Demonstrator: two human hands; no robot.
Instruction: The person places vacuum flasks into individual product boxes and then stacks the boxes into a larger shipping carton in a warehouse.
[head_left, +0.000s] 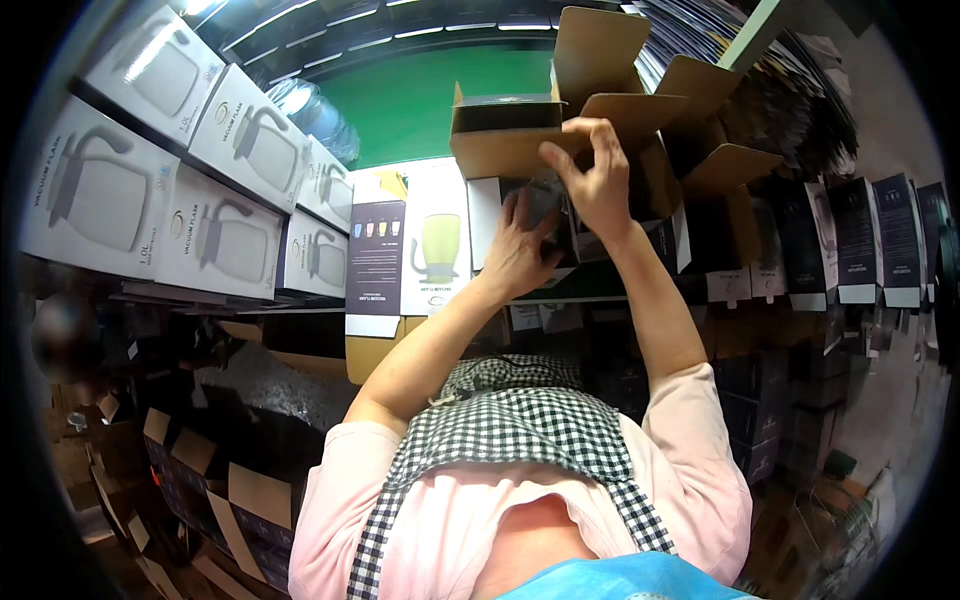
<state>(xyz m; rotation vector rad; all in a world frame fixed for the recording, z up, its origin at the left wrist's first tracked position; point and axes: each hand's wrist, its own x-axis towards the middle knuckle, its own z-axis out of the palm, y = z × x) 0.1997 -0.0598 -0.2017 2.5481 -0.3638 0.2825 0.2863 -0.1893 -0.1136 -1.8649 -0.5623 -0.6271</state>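
From here I can't tell whether left hand (522,252) or right hand (600,185) grips; hasty pushing could crease that cardboard carton (500,153).

Checks, pink, brown and green

Black-and-white checks cover the apron (520,420); the shirt (340,490) is pale pink. The table (430,105) is green, the open box (500,152) plain brown. Stacked boxes (90,205) are white with grey flask pictures. The printed carton (376,270) pairs dark purple with white.
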